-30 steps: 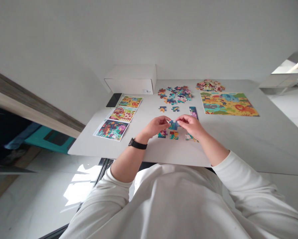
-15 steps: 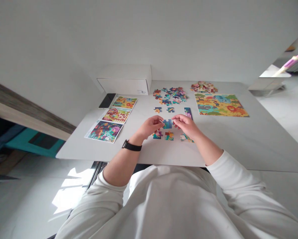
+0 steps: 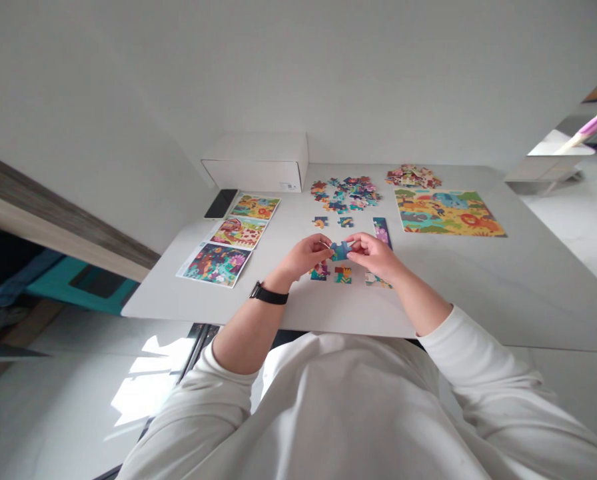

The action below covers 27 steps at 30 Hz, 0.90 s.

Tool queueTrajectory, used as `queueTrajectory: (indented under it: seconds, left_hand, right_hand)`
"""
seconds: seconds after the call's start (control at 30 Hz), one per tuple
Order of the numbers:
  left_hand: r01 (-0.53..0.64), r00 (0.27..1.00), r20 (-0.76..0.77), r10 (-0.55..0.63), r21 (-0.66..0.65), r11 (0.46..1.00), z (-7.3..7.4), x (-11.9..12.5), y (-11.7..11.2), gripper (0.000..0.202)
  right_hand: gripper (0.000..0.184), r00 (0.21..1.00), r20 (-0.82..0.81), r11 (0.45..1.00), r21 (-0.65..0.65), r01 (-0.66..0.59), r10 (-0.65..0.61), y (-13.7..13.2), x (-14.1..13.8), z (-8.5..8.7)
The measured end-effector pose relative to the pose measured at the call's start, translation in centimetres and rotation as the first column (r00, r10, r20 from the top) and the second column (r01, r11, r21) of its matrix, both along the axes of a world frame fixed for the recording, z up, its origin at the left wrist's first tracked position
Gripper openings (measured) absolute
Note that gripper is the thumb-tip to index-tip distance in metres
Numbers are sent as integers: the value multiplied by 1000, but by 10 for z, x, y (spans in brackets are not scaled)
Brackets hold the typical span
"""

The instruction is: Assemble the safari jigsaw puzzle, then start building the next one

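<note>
Between my two hands is a blue puzzle piece (image 3: 339, 251). My left hand (image 3: 309, 256) pinches its left edge, and my right hand (image 3: 371, 255) grips its right edge. Below it on the table lie a dark, pink-flowered puzzle piece (image 3: 319, 271), a teal-and-orange piece (image 3: 343, 275) and some pieces (image 3: 377, 280) partly covered by my right hand. A joined purple strip (image 3: 381, 231) lies just beyond that hand. Two single pieces, one with orange (image 3: 320, 222) and one dark blue-green (image 3: 345, 222), sit farther back.
A heap of loose puzzle pieces (image 3: 351, 192) lies at the back, with another pile (image 3: 412, 176) to its right. The assembled animal puzzle (image 3: 451, 213) is at right. Picture sheets (image 3: 218, 264), a phone (image 3: 221, 204) and a white box (image 3: 256, 173) stand or lie at left.
The view has shifted slightly, moving the whole table a little right in the picture. Both hands still hold the blue puzzle piece, which appears a bit more tilted.
</note>
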<state>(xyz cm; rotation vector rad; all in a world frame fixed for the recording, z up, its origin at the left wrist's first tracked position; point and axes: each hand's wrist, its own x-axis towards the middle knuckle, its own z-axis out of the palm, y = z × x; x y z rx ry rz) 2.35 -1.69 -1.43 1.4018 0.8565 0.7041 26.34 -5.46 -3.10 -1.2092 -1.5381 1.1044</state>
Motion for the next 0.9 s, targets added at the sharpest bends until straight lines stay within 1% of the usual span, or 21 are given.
queueTrajectory:
  seconds: [0.17, 0.3, 0.4, 0.5, 0.7, 0.8, 0.9]
  left_hand:
    - [26, 999, -36, -25, 43, 999, -1, -1, 2, 38]
    - [29, 998, -58, -27, 46, 999, -1, 1, 2, 35]
    - [21, 999, -50, -19, 39, 999, 1, 2, 0, 35]
    - [-6, 1000, -24, 7, 36, 999, 2, 2, -2, 35]
    - [-11, 1000, 4, 11, 17, 1000, -3, 5, -2, 39]
    - [5, 1000, 9, -6, 35, 999, -6, 6, -2, 40]
    - [31, 999, -15, -30, 62, 998, -5, 5, -2, 38]
  right_hand:
    - [47, 1000, 5, 1000, -9, -16, 16, -1, -1, 1]
    - [45, 1000, 0, 1000, -4, -29, 29, -2, -1, 3]
    - [48, 1000, -3, 999, -15, -30, 30, -3, -1, 3]
    - [50, 1000, -13, 998, -58, -24, 23, -3, -2, 0]
    - [35, 999, 35, 995, -99, -9, 12, -1, -4, -3]
    - [35, 1000, 13, 993, -118, 6, -5, -1, -3, -2]
    - [38, 998, -33, 988, -153, 38, -44, -1, -2, 1]
